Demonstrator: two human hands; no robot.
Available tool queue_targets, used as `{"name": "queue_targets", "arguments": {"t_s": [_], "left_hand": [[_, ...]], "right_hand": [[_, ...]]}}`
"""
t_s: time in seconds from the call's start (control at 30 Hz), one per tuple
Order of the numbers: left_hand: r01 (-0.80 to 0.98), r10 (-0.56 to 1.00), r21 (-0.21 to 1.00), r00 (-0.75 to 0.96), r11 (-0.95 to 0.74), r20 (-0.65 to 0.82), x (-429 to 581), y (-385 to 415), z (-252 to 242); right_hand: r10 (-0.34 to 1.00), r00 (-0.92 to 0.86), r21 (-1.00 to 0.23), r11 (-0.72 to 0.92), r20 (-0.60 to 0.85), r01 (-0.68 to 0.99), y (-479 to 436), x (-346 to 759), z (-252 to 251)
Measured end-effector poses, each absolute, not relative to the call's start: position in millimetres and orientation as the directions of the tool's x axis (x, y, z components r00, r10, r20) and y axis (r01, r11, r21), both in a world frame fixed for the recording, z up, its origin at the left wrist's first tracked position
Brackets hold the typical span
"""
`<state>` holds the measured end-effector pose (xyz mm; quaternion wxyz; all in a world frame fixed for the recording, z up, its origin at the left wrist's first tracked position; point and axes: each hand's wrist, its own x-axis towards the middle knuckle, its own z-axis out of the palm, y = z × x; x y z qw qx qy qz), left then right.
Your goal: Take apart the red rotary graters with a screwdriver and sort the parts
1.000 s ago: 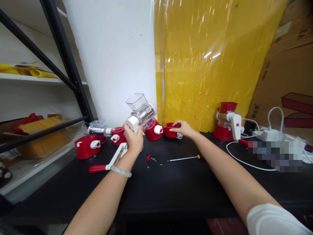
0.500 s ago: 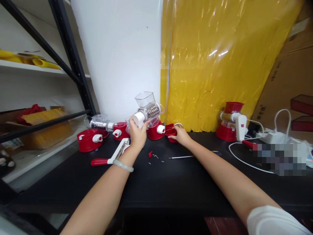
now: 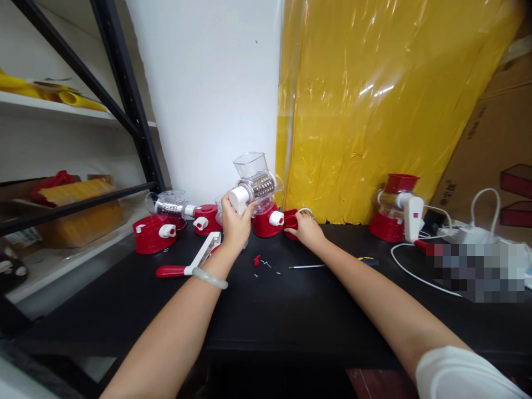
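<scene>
A rotary grater [image 3: 258, 191] with a red base, clear hopper and metal drum stands at the back of the black table [image 3: 291, 310]. My left hand [image 3: 235, 221] is closed around the white end cap of its drum. My right hand [image 3: 305, 228] is closed on a small red part [image 3: 290, 220] just right of the grater's base. A white crank handle with a red grip [image 3: 189, 266] lies on the table below my left wrist.
Two more red grater bases and a drum [image 3: 168, 224] lie at the left, another assembled grater [image 3: 394, 213] at the right. A screwdriver [image 3: 324, 265], small screws and a red bit [image 3: 256, 259] lie mid-table. White cables [image 3: 419, 271], cardboard boxes, a yellow sheet and a shelf surround.
The camera has shifted slightly left, so everything sits further right in view. My right hand has closed in on the red part beside the grater base. My left hand keeps hold of the drum cap.
</scene>
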<state>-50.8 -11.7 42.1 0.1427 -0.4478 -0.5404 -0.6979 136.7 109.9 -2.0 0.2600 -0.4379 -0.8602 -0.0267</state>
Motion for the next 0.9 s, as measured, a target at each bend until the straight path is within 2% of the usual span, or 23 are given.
{"name": "queue_targets", "arguments": {"t_s": [0.27,0.4,0.5,0.6,0.63,0.73,0.9], "left_hand": [[0.633,0.339,0.632,-0.534,-0.446,0.774,-58.3,-10.7,42.9],[0.580,0.419,0.637,-0.481,-0.507,0.771,-62.4,-10.4,43.5],[0.503,0.497,0.668,-0.446,-0.549,0.744,-61.9,-9.9,43.9],[0.461,0.557,0.666,-0.367,-0.587,0.745,-54.8,-9.5,43.7],[0.450,0.568,0.663,-0.344,-0.599,0.747,-51.0,-9.6,43.6],[0.424,0.595,0.667,-0.307,-0.613,0.743,-38.2,-10.4,43.2],[0.392,0.632,0.673,-0.249,-0.627,0.734,-22.9,-13.4,41.1]], "right_hand": [[0.756,-0.502,-0.124,0.596,0.420,0.794,98.2,145.1,36.1],[0.715,-0.576,-0.083,0.653,0.395,0.753,77.3,170.3,57.0],[0.700,-0.633,-0.051,0.683,0.330,0.729,52.5,207.7,43.0],[0.727,-0.674,0.054,0.673,0.133,0.737,32.7,253.1,13.3],[0.731,-0.673,0.072,0.669,0.116,0.739,28.8,267.8,4.9],[0.717,-0.677,0.099,0.671,0.166,0.735,25.7,305.6,-8.6],[0.779,-0.597,0.143,0.579,0.194,0.803,39.8,345.9,-8.9]]}}
